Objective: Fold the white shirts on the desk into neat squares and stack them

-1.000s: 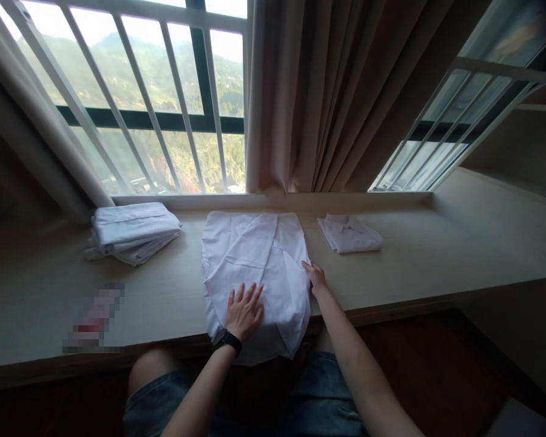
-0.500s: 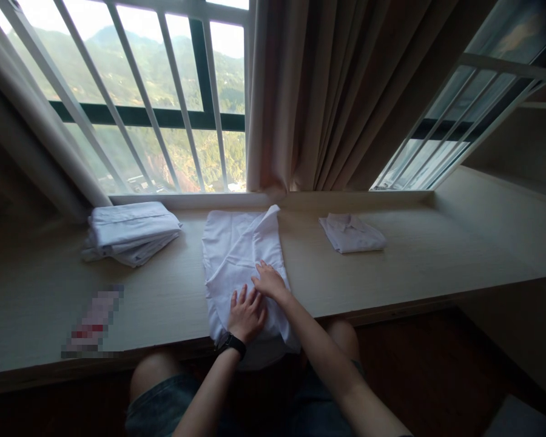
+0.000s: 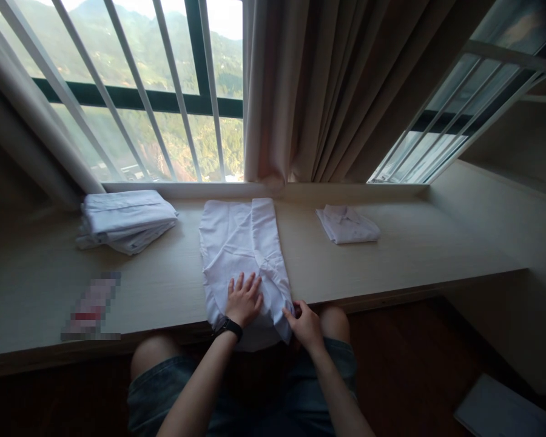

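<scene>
Left hand lies flat, fingers spread, on the white shirt; just beside it, right hand pinches the shirt's edge.

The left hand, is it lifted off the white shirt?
No, the left hand lies flat on the white shirt.

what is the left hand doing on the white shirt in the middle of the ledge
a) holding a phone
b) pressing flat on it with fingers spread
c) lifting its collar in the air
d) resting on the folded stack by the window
b: the left hand lies palm down, fingers spread, on the white shirt, while the right hand pinches its near right edge.
</scene>
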The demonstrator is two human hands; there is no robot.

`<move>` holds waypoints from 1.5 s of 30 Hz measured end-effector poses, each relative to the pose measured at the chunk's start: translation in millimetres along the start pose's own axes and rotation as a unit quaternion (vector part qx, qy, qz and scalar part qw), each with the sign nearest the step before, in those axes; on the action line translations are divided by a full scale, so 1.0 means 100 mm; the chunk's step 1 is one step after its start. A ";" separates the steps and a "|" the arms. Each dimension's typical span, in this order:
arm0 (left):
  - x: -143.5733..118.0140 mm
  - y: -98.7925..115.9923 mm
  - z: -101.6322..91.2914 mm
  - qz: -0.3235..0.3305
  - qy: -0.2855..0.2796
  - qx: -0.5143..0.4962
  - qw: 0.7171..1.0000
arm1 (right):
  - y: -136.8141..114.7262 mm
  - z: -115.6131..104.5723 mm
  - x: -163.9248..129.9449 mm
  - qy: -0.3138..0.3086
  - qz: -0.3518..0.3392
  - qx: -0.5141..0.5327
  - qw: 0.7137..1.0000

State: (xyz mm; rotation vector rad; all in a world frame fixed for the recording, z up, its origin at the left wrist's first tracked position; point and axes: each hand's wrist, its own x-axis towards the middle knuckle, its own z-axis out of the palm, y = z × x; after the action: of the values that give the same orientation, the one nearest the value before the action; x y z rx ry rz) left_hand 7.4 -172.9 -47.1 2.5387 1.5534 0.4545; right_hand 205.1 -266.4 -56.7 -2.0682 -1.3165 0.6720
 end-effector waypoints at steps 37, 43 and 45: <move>0.13 0.46 0.00 0.171 -0.020 -0.053 0.984 | 0.29 0.34 -0.63 -0.080 -0.051 -0.126 0.987; -0.54 0.83 -0.10 0.040 0.024 -0.153 0.987 | 0.21 0.00 -0.03 0.095 -0.051 0.055 0.993; -0.83 0.87 0.04 -0.059 0.027 -0.247 0.967 | 0.09 -0.07 0.32 0.120 -0.054 0.088 0.987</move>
State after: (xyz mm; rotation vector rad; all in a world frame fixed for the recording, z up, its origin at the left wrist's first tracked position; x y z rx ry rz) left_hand 47.3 -286.4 -43.3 2.0588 1.3830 0.7886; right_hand 227.7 -241.8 -62.0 -1.8567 -1.1785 0.4584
